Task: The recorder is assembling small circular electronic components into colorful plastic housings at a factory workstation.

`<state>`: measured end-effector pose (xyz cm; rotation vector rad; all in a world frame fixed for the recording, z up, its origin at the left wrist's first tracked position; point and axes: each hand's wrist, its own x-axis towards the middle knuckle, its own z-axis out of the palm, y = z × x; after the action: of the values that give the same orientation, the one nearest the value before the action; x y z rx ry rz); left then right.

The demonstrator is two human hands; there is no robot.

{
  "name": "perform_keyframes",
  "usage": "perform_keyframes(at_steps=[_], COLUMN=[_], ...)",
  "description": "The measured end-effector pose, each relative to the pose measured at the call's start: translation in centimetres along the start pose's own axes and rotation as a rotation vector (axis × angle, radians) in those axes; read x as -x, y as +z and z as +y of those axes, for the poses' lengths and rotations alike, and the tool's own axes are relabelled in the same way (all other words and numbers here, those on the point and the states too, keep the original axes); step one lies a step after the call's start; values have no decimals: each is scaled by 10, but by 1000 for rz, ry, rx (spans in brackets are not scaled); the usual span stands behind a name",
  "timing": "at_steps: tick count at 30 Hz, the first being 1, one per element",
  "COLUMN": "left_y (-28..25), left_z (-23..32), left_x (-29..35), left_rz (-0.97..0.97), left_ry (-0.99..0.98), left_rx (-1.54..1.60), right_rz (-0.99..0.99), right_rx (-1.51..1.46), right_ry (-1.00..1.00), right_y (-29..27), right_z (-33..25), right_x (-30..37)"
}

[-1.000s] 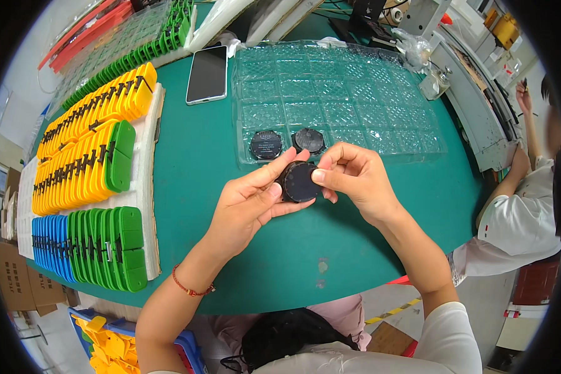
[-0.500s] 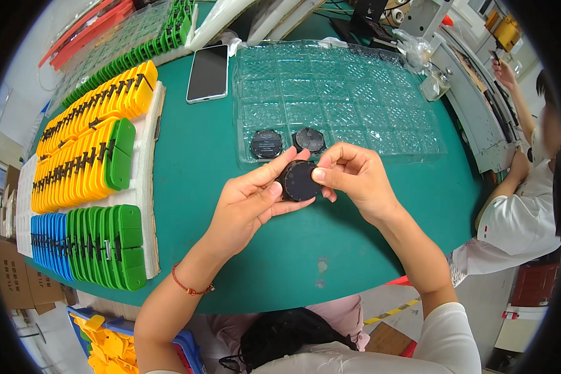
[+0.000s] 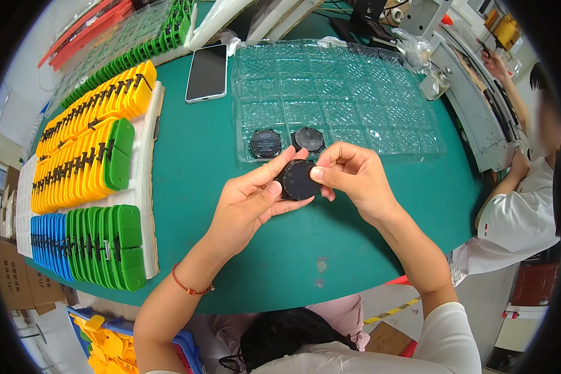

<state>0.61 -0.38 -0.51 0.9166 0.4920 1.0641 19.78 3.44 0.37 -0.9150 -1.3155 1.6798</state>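
Between my two hands, above the front edge of the clear tray, is a black round disc (image 3: 299, 181) with a flat dark face and a thick rim. My left hand (image 3: 246, 202) wraps its left side, thumb on the rim and fingers behind and under it. At the upper right edge, my right hand (image 3: 355, 181) pinches it between thumb and curled fingers. Two similar discs lie in the near-left pockets of the clear plastic tray (image 3: 380, 146): one disc (image 3: 266, 144) with pale print, and a plainer, greyish disc (image 3: 308, 139) beside it.
A phone (image 3: 207, 73) lies left of the tray on the green table (image 3: 193, 168). Farther left, yellow (image 3: 75, 174), green and blue plastic pieces with black parts stand in rows on a white foam board (image 3: 144, 206). A blue bin (image 3: 190, 346) holds yellow pieces below. Another person (image 3: 511, 212) works at right.
My hands and the disc stay almost in place, with only a very slight shift. The other person's raised hand at the right has moved a little up and left.
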Motion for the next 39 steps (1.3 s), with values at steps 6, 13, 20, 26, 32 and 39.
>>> perform_keyframes(at_steps=[6,13,20,26,32,39], left_y=[0,-1,2,7,11,16], left_z=[0,-1,-1,-8,-11,-13], left_x=[1,1,1,3,3,6], left_rz=[7,19,44,129,127,119], left_ry=[-2,-12,-29,66,182,391], left_rx=[-5,8,-1,-125,-237,-738], right_rz=[20,50,46,46,15,-8], right_rx=[25,65,50,145,293,445], right_ry=[-12,-25,-52,-90,-376,-555], right_y=[3,5,6,4,9,12], right_z=[0,0,0,7,12,10], right_x=[1,1,3,6,3,6])
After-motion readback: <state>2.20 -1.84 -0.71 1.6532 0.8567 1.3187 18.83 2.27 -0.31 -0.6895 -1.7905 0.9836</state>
